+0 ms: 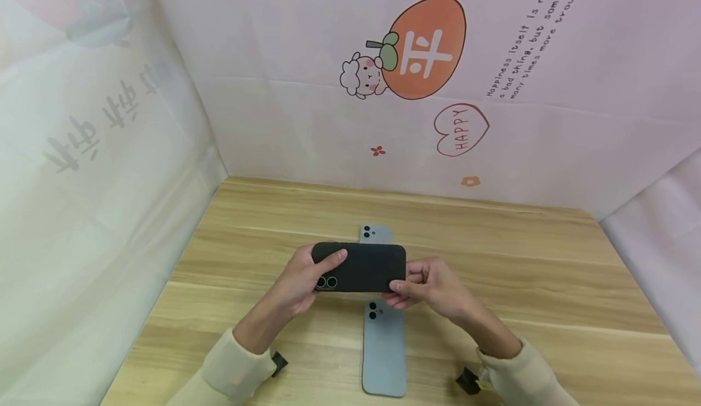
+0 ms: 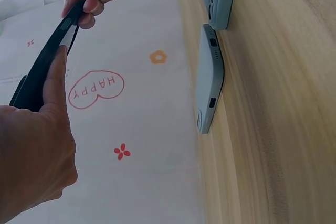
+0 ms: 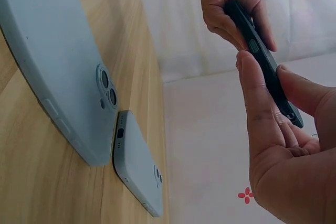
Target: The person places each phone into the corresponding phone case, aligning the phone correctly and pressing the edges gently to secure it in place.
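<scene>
A black phone [image 1: 364,267] is held lengthwise above the table, with its camera end to the left and its back facing up. My left hand [image 1: 298,278] grips that camera end, the thumb lying across the back. At the opposite end my right hand [image 1: 429,287] pinches the phone, thumb on top and fingers beneath. In the right wrist view the black phone [image 3: 262,61] shows edge-on between both hands. Below it, a light blue phone [image 1: 384,354] lies back up near the front. Another light blue phone [image 1: 375,233] lies behind, partly hidden by the black phone.
The wooden table [image 1: 263,211] meets a printed white cloth wall [image 1: 296,126] at the back. More cloth [image 1: 109,168] hangs on the left and right sides. In the right wrist view the two blue phones lie nearly end to end.
</scene>
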A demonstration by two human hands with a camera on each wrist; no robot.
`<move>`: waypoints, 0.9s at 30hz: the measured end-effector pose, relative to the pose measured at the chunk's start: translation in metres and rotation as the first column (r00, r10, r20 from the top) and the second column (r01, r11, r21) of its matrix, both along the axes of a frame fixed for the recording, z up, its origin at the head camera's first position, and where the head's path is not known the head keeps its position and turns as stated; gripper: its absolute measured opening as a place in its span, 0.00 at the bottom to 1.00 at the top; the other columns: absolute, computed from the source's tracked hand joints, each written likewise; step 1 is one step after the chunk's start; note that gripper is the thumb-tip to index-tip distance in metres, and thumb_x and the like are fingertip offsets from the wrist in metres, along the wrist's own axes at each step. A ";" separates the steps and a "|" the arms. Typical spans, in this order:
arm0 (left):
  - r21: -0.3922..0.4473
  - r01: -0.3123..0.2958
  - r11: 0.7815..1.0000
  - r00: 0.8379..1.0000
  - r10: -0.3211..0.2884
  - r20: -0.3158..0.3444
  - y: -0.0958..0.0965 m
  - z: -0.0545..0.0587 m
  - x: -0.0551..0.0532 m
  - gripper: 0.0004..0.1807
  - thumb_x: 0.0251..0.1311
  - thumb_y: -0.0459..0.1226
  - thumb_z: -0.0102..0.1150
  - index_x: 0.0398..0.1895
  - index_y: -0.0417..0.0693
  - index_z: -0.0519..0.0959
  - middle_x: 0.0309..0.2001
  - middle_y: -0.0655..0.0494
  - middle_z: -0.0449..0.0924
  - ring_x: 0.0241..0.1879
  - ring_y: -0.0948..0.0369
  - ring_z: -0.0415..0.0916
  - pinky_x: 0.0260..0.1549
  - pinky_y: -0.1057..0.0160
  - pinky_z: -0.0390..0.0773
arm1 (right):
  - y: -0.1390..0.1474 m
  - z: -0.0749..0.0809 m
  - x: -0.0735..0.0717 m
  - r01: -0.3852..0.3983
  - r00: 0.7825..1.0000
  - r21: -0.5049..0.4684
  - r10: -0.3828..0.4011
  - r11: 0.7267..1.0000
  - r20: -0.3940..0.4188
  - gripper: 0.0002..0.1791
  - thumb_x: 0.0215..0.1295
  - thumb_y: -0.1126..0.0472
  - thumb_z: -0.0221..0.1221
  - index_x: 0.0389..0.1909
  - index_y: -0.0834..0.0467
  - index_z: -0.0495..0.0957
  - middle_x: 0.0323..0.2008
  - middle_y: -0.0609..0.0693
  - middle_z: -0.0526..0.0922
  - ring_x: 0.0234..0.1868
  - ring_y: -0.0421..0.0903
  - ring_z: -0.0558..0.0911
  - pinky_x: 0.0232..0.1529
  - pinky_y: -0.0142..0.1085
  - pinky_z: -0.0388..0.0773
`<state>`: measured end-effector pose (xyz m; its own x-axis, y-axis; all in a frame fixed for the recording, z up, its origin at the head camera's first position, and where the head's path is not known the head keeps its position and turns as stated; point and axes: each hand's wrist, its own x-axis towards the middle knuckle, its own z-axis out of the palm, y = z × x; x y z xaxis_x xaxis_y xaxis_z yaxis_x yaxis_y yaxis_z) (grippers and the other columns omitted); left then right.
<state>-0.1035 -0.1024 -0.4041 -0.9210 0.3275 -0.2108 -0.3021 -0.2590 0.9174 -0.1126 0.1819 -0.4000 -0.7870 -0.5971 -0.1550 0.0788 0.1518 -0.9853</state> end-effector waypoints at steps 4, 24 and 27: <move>-0.020 0.017 1.000 1.000 -0.018 -0.012 0.000 0.000 0.001 0.23 0.76 0.36 0.60 0.65 0.28 0.72 0.56 0.43 0.85 0.53 0.54 0.86 0.54 0.56 0.86 | 0.000 0.003 -0.001 0.037 0.999 0.075 -0.036 0.997 -0.009 0.17 0.73 0.63 0.67 0.49 0.75 0.80 0.40 0.63 0.91 0.40 0.57 0.92 0.45 0.53 0.88; -0.155 0.255 0.954 0.957 -0.272 -0.098 0.001 -0.002 0.000 0.19 0.78 0.36 0.58 0.59 0.26 0.79 0.51 0.41 0.87 0.47 0.56 0.87 0.52 0.57 0.87 | -0.026 0.023 -0.007 0.072 0.875 0.362 0.116 0.929 -0.470 0.07 0.67 0.63 0.72 0.44 0.57 0.89 0.32 0.42 0.85 0.31 0.38 0.81 0.35 0.32 0.83; -0.163 0.243 0.956 0.960 -0.261 -0.101 0.000 -0.001 0.000 0.18 0.78 0.36 0.59 0.59 0.26 0.78 0.52 0.41 0.86 0.47 0.56 0.87 0.52 0.57 0.87 | -0.027 0.023 -0.008 0.061 0.879 0.354 0.118 0.933 -0.463 0.06 0.67 0.63 0.72 0.43 0.56 0.89 0.31 0.42 0.85 0.30 0.39 0.80 0.33 0.32 0.81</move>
<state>-0.1038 -0.1021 -0.4049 -0.8341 0.5255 -0.1674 -0.2253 -0.0476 0.9731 -0.1204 0.1547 -0.3774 -0.8015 -0.5974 0.0271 -0.3880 0.4851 -0.7836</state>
